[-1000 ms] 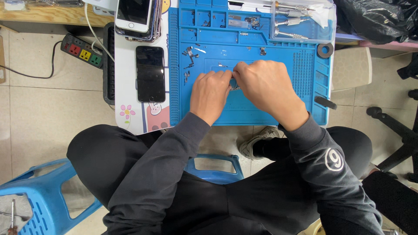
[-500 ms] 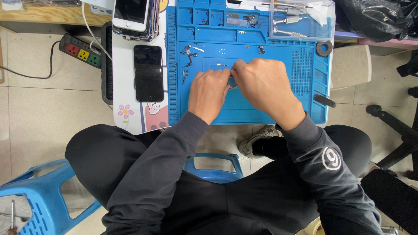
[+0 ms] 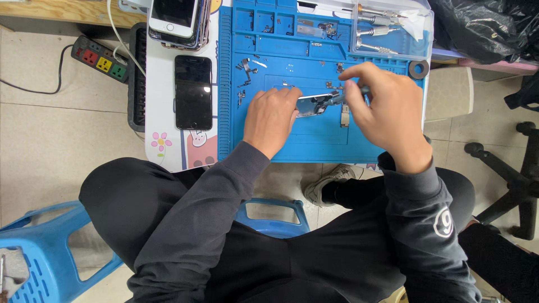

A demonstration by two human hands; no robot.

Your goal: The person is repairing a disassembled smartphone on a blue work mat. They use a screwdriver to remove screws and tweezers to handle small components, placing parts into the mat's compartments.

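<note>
From up here I see my left hand [image 3: 272, 119] pressed down on the near end of an opened phone body [image 3: 313, 104], which lies flat on the blue work mat [image 3: 292, 140] about mid-mat, between my two hands. The left fingers are laid flat and close together on it, pinning rather than pinching. My right hand [image 3: 387, 112] is closed around a slim dark-handled tool [image 3: 353, 94], fingers curled tight on the handle, its tip angled down toward the far end of the phone body.

I judge the phone body to be light, thin and stiff, but fragile inside (exposed metal and tiny parts catch the light), and likely to skate on the mat if not held. The safest hold looks like the outer frame edges, never the open middle.

Small loose screws and brackets [image 3: 245, 67] are scattered on the mat to the left. A dark phone [image 3: 193, 91] lies face up on the white bench [image 3: 160, 120] beside the mat, a stack of phones [image 3: 177, 19] beyond it, metal tools [image 3: 376, 31] in a clear tray at the far right, and a power strip [image 3: 101, 59] on the floor.
</note>
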